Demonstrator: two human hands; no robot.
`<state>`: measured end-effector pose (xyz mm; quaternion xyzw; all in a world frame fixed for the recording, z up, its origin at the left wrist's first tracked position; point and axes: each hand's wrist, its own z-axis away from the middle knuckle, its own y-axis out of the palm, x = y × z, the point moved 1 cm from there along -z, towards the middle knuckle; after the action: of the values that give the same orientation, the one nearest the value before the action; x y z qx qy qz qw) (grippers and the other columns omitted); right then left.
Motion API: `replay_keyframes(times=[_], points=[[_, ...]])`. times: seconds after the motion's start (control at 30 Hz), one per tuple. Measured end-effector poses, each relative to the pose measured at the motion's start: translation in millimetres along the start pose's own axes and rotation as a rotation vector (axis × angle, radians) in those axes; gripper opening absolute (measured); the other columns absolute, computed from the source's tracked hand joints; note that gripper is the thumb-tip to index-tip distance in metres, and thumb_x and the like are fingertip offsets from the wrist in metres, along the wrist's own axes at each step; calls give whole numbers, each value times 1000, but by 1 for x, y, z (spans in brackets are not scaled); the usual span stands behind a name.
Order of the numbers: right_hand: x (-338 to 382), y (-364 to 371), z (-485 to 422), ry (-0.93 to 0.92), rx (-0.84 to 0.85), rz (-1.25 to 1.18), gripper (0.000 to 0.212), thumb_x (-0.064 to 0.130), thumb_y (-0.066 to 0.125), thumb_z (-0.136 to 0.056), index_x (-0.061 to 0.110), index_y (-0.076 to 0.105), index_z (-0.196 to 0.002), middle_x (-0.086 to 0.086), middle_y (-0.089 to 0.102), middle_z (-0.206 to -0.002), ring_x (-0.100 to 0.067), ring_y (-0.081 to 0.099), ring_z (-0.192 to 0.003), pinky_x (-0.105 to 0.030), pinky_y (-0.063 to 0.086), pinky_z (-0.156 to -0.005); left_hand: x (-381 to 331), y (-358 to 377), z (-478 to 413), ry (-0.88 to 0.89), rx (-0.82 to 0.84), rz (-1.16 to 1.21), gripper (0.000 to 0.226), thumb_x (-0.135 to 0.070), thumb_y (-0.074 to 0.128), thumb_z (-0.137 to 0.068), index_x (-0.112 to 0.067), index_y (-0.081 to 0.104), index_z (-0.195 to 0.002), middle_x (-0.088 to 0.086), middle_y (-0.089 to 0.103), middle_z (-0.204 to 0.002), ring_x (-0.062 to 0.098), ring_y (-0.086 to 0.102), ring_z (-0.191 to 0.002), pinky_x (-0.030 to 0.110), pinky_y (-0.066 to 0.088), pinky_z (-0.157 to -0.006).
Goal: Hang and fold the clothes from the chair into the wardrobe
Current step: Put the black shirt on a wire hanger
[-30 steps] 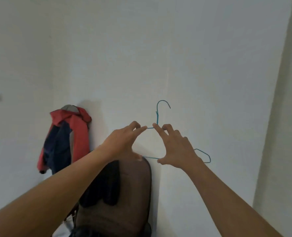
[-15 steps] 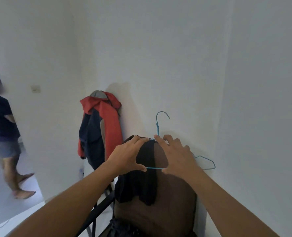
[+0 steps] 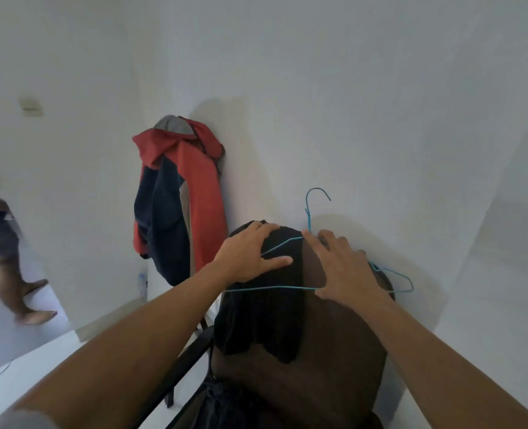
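A blue wire hanger [image 3: 309, 209] is held upright in front of the chair back, hook pointing up. My right hand [image 3: 343, 267] grips it at the neck and bottom bar. My left hand [image 3: 250, 255] holds its left arm, fingers spread over a black garment [image 3: 265, 320] draped over the top of the chair. The chair [image 3: 333, 351] has a dark brown backrest and stands against the white wall. More dark clothing [image 3: 225, 407] lies on the seat below.
A red and navy jacket [image 3: 179, 196] hangs on the wall left of the chair. Another person's legs [image 3: 9, 274] are in the doorway at far left. A white wall corner [image 3: 504, 212] rises at right. A wall switch [image 3: 32, 107] sits upper left.
The view has dropped and swung left, bringing the chair, jacket and doorway further in. Both hands have lowered the hanger to the top of the chair back, over the black garment.
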<state>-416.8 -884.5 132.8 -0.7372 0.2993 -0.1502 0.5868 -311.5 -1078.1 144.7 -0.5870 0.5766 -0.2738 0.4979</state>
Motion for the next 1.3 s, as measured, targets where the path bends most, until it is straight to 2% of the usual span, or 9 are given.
replay_keyframes(times=[0.17,0.37,0.53,0.67,0.9,1.0,1.1,1.17,1.3], points=[[7,37,-39,83,53,39,131,49,84,-63,35,-9,-155,-1,20,-149,-28,39,-124,-54,51,-88,74,41,-62,-126,-58,184,48,-53,51,-95,-26,54,-134,6,60,-122,24,58,-110,45,49,-97],[16,73,-73,153,101,70,130,50,83,-63,37,-9,-154,-2,21,-150,-30,37,-131,-55,48,-93,135,88,-118,-260,6,217,54,-38,58,-95,-19,46,-145,12,54,-141,34,48,-131,48,38,-111],[20,89,-83,206,143,83,128,49,82,-65,38,-10,-153,-2,20,-151,-30,37,-129,-56,47,-94,151,107,-135,-309,70,259,38,-26,68,-90,-8,64,-124,15,65,-124,33,61,-112,40,50,-95],[24,92,-82,218,167,82,128,47,81,-66,38,-13,-153,-2,17,-153,-30,33,-134,-58,44,-97,152,98,-132,-141,74,388,31,-17,71,-89,-10,71,-120,4,69,-120,17,64,-107,29,48,-97],[27,94,-76,142,204,139,128,45,83,-65,38,-11,-152,-1,22,-150,-29,38,-128,-59,44,-98,140,92,-98,120,475,484,19,-12,70,-90,-17,77,-107,-22,65,-90,-4,61,-82,10,49,-79],[28,98,-74,147,219,122,128,44,83,-66,39,-13,-151,-2,19,-153,-29,35,-132,-61,42,-102,146,101,-89,-81,427,672,14,-17,63,-96,-22,76,-96,-15,70,-91,3,66,-84,16,53,-83],[28,97,-77,156,204,97,127,44,83,-67,39,-13,-151,-2,19,-153,-29,35,-133,-61,41,-103,151,108,-94,-331,88,719,11,-25,67,-94,-17,69,-101,0,70,-102,16,67,-92,26,51,-81],[28,97,-77,159,198,92,128,43,84,-66,38,-11,-151,-1,20,-152,-29,36,-132,-61,43,-101,150,106,-101,-427,-85,605,44,-33,73,-88,-11,61,-125,6,61,-122,18,58,-109,25,44,-92],[24,99,-75,159,188,92,129,44,84,-65,38,-11,-152,-2,20,-153,-29,36,-132,-59,44,-101,144,105,-115,-621,13,653,75,-33,75,-87,-5,37,-146,14,48,-143,32,46,-133,37,41,-104]])
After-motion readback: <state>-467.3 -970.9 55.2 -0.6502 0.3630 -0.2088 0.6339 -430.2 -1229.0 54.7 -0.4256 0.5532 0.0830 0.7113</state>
